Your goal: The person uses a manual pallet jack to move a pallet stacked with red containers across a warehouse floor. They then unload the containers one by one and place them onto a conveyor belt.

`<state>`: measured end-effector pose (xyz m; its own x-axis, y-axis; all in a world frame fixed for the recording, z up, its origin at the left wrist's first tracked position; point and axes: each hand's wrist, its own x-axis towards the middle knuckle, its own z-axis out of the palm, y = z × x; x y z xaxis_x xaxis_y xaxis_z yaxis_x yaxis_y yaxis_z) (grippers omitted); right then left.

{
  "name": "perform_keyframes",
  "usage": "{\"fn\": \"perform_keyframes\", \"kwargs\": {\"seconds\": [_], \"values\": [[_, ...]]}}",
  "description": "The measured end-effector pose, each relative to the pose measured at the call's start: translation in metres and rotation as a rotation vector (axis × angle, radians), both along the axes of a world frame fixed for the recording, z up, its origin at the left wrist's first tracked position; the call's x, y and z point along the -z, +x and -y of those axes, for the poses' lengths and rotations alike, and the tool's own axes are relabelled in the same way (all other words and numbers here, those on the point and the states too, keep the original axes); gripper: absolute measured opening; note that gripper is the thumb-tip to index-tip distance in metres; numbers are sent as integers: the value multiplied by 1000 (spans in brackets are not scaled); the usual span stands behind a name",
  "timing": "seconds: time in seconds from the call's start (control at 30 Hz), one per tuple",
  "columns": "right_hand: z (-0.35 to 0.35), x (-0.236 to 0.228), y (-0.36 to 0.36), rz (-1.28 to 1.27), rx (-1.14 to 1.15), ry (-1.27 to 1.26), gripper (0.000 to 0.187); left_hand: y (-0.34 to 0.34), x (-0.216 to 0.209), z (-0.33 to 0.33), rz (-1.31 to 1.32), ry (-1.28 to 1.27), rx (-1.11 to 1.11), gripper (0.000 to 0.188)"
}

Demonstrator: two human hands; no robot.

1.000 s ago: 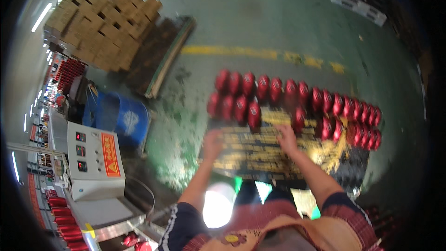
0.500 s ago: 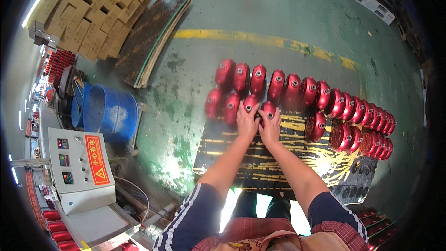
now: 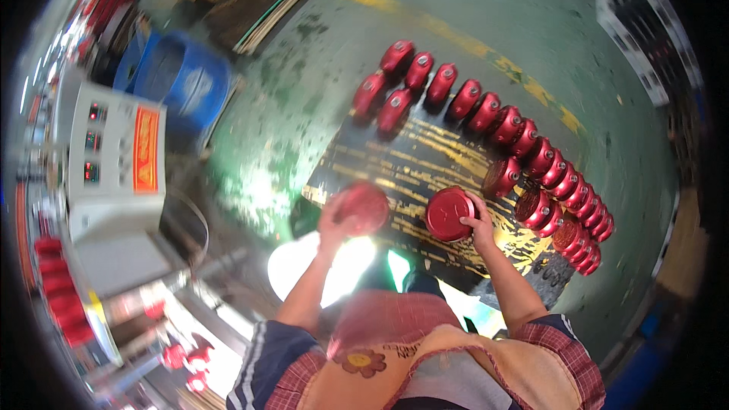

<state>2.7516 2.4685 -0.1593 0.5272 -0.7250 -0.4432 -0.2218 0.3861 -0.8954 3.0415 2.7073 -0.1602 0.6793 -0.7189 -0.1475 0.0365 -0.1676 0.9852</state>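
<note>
My left hand (image 3: 334, 222) grips a round red metal part (image 3: 364, 207), blurred by motion, over the near left corner of a dark scuffed pallet board (image 3: 425, 163). A second red round part (image 3: 449, 214) is held in my right hand (image 3: 480, 222) above the board's near edge. Several more red parts (image 3: 486, 110) stand in rows along the board's far and right sides. Both forearms come up from the lower edge, over a patterned apron (image 3: 425, 368).
A blue bin (image 3: 182, 87) and a white control box with an orange panel (image 3: 114, 159) stand at the left. More red parts (image 3: 57, 288) lie stacked at the lower left. A yellow floor line (image 3: 456, 38) runs behind the board on the green floor.
My hands were reaching together at parts in the far rows. Each has since pulled back toward me holding one red part, and the view has swung left and closer.
</note>
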Motion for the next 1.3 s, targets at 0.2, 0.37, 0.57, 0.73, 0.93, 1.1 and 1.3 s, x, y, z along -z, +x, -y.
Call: {"fn": "perform_keyframes", "kwargs": {"seconds": [0.2,0.37,0.57,0.73,0.93,1.1,1.3], "values": [[-101,-53,63,246,-200,474,58,-78,-102,-220,-549,-345,-710,73],[-203,-71,144,428,-477,947,52,-126,-117,-303,-686,-806,-983,55],[-324,-50,214,309,-564,1553,66,-123,-45,-361,-1156,-1409,-720,75],[-406,-43,223,407,-631,1978,68,-119,-12,-395,-558,-606,-769,72],[-455,-38,219,131,-480,2145,63,-117,-21,-438,-1402,-1711,-405,63],[-463,-29,246,60,-537,1978,60,-112,-35,-466,-1384,-1672,-414,59],[-494,-42,319,36,-671,1259,53,-156,-122,-573,-725,-951,-1214,60]]}}
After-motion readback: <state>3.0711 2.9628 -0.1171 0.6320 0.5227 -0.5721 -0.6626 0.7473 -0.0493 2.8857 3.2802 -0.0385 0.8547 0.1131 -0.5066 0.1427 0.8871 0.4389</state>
